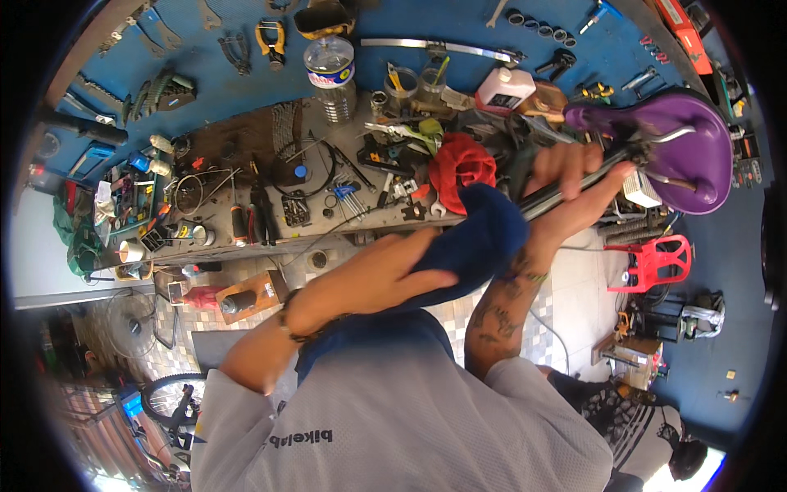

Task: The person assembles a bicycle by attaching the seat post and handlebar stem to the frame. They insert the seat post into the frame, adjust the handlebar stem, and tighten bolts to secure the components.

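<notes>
My right hand (570, 184) is wrapped round the metal seatpost of a bicycle saddle. The purple saddle (707, 152) is turned with its rails and clamp toward me, to the right of that hand. From the fist, the seatpost (543, 202) slants down and left toward a dark blue cloth (484, 234). Gripped in my left hand (402, 266), the cloth bunches against the post's lower end and hides it. Whether it goes all the way round the post cannot be seen. Both hands are held up in front of the workbench.
A cluttered workbench (328, 225) runs across, with a red rag (463, 168), pliers (262, 209), a large plastic bottle (330, 78) and a pink-filled jug (504, 88). Tools hang on the blue wall (393, 20). A red plastic stool (656, 264) stands right; another person (648, 435) is at lower right.
</notes>
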Demonstrator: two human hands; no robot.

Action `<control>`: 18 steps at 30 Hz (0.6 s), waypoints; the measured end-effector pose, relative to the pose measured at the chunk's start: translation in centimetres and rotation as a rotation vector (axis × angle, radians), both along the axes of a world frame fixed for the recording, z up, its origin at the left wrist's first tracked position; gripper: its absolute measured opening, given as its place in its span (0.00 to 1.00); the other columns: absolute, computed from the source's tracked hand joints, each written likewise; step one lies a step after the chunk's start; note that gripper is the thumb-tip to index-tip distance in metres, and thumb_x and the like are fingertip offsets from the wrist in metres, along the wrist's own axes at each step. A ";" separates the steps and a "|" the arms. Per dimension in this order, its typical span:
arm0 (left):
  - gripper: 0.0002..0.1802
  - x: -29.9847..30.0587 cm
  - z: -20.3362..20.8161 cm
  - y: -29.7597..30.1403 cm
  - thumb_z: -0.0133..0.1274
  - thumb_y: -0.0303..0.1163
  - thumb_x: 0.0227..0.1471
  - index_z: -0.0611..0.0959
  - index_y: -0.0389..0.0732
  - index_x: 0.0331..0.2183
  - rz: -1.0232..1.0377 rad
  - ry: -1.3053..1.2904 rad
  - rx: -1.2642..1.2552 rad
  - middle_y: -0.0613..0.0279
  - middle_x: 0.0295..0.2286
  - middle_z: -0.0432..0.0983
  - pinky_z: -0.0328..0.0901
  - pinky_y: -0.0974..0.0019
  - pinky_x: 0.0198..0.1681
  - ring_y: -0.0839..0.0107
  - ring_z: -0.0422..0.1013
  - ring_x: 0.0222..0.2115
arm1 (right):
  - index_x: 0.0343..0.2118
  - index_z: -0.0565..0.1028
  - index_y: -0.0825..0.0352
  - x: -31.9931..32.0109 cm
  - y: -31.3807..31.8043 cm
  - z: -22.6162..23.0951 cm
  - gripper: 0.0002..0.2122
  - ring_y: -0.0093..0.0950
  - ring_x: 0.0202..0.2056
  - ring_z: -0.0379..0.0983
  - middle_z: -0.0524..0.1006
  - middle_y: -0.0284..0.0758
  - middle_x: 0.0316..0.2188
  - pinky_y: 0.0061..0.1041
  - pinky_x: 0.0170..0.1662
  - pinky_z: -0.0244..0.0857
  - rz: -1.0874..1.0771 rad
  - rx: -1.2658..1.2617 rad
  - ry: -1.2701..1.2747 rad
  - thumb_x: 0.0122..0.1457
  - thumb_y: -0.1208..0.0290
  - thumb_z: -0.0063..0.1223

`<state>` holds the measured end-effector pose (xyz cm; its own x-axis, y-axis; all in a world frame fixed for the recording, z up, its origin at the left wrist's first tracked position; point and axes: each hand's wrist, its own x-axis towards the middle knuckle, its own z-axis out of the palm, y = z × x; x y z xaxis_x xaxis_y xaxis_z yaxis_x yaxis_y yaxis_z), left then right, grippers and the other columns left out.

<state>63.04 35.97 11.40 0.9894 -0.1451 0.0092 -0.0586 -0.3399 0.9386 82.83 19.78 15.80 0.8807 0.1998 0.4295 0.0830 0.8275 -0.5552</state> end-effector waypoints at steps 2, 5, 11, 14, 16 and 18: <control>0.35 -2.6 1.4 1.3 0.61 0.51 0.66 0.75 0.31 0.58 -0.090 0.129 0.005 0.38 0.40 0.82 0.72 0.52 0.45 0.45 0.80 0.40 | 0.31 0.69 0.56 2.4 -2.2 0.2 0.27 0.17 0.17 0.47 0.63 0.21 0.13 0.23 0.23 0.44 0.063 0.121 -0.014 0.76 0.36 0.38; 0.36 -3.9 0.6 3.3 0.61 0.50 0.67 0.76 0.31 0.61 -0.251 0.330 -0.316 0.48 0.47 0.83 0.71 0.60 0.52 0.59 0.79 0.47 | 0.32 0.71 0.57 3.5 -2.8 -0.1 0.25 0.17 0.20 0.47 0.67 0.18 0.14 0.24 0.26 0.42 0.190 0.189 -0.182 0.75 0.38 0.43; 0.36 -7.2 -1.7 5.9 0.64 0.46 0.66 0.75 0.29 0.63 -0.229 0.595 -0.543 0.55 0.50 0.84 0.70 0.63 0.56 0.63 0.78 0.49 | 0.32 0.72 0.56 3.9 -2.5 1.1 0.27 0.18 0.20 0.46 0.69 0.20 0.14 0.24 0.26 0.42 0.323 0.370 -0.213 0.75 0.36 0.39; 0.35 -5.4 2.3 5.2 0.63 0.46 0.65 0.75 0.28 0.60 -0.241 0.322 -0.077 0.44 0.43 0.85 0.72 0.55 0.50 0.50 0.82 0.44 | 0.31 0.71 0.55 2.6 -3.0 1.4 0.27 0.18 0.20 0.46 0.68 0.19 0.13 0.24 0.26 0.43 0.245 0.337 -0.172 0.75 0.34 0.39; 0.36 -4.6 3.7 3.6 0.61 0.50 0.66 0.75 0.27 0.59 -0.101 0.128 0.220 0.37 0.34 0.83 0.73 0.47 0.43 0.40 0.81 0.38 | 0.30 0.70 0.54 1.4 -2.4 1.4 0.28 0.18 0.19 0.47 0.67 0.19 0.13 0.24 0.26 0.43 0.205 0.300 -0.145 0.74 0.33 0.39; 0.37 -2.7 4.2 1.3 0.58 0.55 0.67 0.75 0.26 0.55 0.035 -0.040 0.299 0.34 0.27 0.81 0.72 0.41 0.39 0.35 0.80 0.33 | 0.30 0.70 0.54 -0.3 -0.8 0.8 0.28 0.18 0.19 0.48 0.66 0.19 0.13 0.25 0.25 0.43 0.188 0.248 -0.133 0.74 0.32 0.38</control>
<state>60.33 37.25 15.57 0.9935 -0.1129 0.0105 -0.0769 -0.6030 0.7940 82.52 18.93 16.63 0.7712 0.2287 0.5941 -0.0255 0.9436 -0.3300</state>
